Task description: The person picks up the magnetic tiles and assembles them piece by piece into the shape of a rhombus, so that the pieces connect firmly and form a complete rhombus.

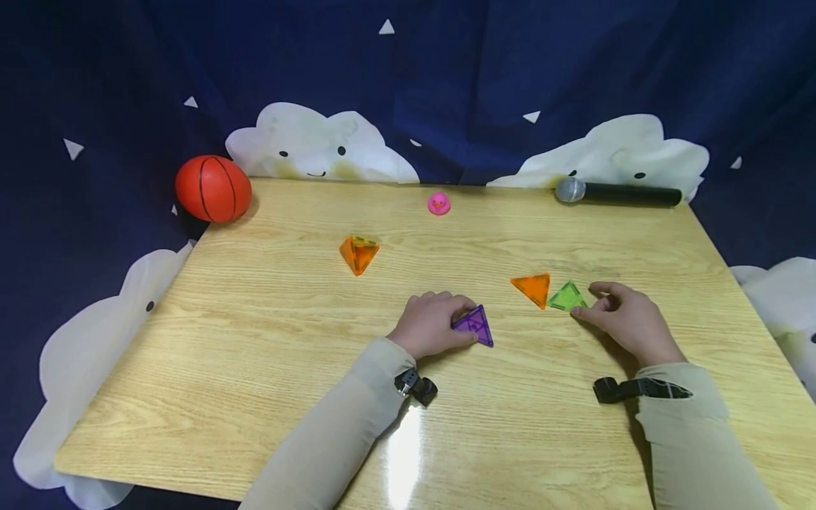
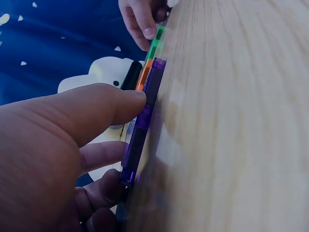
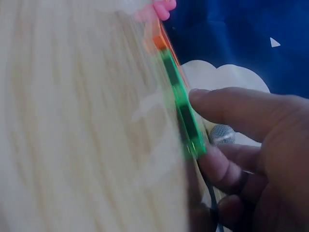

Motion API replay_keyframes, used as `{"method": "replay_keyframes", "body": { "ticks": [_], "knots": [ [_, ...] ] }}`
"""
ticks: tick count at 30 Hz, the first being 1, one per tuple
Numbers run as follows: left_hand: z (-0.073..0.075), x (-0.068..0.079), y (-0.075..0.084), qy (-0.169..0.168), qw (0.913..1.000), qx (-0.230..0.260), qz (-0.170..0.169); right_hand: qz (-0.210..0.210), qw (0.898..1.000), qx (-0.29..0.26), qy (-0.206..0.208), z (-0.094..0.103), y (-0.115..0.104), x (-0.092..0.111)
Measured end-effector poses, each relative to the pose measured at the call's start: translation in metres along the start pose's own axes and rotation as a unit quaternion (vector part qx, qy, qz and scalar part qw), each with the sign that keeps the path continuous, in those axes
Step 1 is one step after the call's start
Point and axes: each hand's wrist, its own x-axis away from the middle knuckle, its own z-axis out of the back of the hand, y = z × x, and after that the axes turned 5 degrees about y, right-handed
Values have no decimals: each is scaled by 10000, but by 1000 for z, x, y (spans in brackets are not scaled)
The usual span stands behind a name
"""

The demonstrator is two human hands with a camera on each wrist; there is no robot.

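Note:
My left hand [image 1: 433, 326] pinches a purple translucent triangular magnetic tile [image 1: 479, 324] between thumb and fingers, low over the wooden table. In the left wrist view, the thumb lies on the edge of the purple tile [image 2: 143, 118]. On the right side, my right hand [image 1: 631, 322] holds a green triangular magnetic tile [image 1: 567, 297] at its right corner; its thumb and a fingertip touch the green tile [image 3: 182, 104] in the right wrist view. An orange triangular tile [image 1: 535, 289] lies flat just left of the green one, their corners close together.
An orange and yellow tile pyramid [image 1: 359, 255] stands left of centre on the table [image 1: 255, 368]. Toward the back are a red ball [image 1: 213, 189], a pink rubber duck [image 1: 439, 203] and a microphone [image 1: 618, 193]. A dark blue cloud-patterned curtain [image 1: 446, 78] hangs behind.

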Motion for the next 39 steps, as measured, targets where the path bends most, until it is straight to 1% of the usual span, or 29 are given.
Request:
{"method": "replay_keyframes", "body": {
  "ticks": [3,10,14,17,20,25,32,35,39],
  "knots": [
    [0,0,1,-32,10000,-2,11,66,10000,-37,-59,-1,-3,0],
    [2,-2,2,-68,9999,-88,0,165,9997,66,-194,-1,-7,-3],
    [2,-2,1,-79,9999,-77,7,189,9989,37,-426,0,-9,-4],
    [2,-2,1,-91,9999,-65,0,303,9974,-15,-658,1,-12,-3],
    [2,-2,1,-79,9999,-67,1,463,9961,-21,-753,0,-16,-1],
    [2,-3,2,-58,10000,-65,-8,462,9972,138,-576,-8,-22,2],
    [2,-3,2,-70,9999,-99,0,676,9962,489,-238,-26,-31,-1],
    [2,-3,2,-74,9999,-88,-1,655,9968,407,-189,-30,-34,-2],
    [1,-3,1,-84,9999,-69,4,676,9974,190,-127,-31,-37,0]
  ]
}}
